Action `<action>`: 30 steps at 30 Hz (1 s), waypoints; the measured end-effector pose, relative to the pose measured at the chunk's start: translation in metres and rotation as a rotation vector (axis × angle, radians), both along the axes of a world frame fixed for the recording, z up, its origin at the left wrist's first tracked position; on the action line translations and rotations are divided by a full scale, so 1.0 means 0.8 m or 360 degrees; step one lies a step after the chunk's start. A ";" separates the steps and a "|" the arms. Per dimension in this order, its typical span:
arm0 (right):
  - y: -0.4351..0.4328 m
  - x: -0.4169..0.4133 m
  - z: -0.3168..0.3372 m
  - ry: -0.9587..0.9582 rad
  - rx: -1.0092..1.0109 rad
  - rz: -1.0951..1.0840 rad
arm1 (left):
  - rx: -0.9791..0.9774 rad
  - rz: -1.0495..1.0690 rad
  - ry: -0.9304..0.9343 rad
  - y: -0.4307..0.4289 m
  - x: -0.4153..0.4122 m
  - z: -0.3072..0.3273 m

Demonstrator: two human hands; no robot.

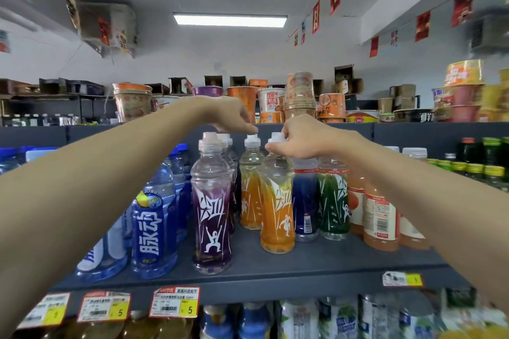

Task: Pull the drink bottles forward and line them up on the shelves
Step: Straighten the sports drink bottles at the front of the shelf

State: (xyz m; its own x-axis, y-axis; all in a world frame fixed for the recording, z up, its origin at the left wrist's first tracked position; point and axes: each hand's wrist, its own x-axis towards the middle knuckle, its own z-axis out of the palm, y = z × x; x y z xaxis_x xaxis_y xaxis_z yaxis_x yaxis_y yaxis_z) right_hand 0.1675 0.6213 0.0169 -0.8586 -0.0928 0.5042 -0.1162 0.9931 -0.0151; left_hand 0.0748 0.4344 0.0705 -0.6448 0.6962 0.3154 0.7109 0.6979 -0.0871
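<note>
front orange bottle (pixel 276 215) held at neck by right hand (pixel 305 137); left hand (pixel 228 115) pinches rear orange bottle (pixel 250 195) cap; purple bottle (pixel 212 209) beside.

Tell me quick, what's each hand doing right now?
Left hand: curled over the cap of the rear orange bottle, grip unclear.
Right hand: pinching the cap of the front orange bottle.

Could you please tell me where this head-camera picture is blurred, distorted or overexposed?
Head view: the wide lens stretches both forearms toward the edges; the corners smear, worst at the lower-right bottles and the upper-right flags; the ceiling light is blown out white; the centre is sharp, so the orange bottle gripped by the right hand reads clearly.
</note>
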 end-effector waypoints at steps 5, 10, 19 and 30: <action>0.003 -0.004 -0.011 0.0126 -0.0014 -0.0079 | -0.0345 0.0203 -0.0069 0.037 -0.010 0.004; 0.002 -0.007 -0.012 0.0158 0.0147 -0.0093 | -0.0480 0.0276 -0.0002 0.067 -0.025 -0.003; 0.010 -0.012 -0.013 0.0187 0.0142 -0.0085 | -0.0465 0.0280 0.0036 0.091 -0.041 -0.016; 0.008 -0.013 -0.012 0.0179 0.0132 -0.0099 | -0.0349 0.0275 -0.0080 0.078 -0.031 -0.013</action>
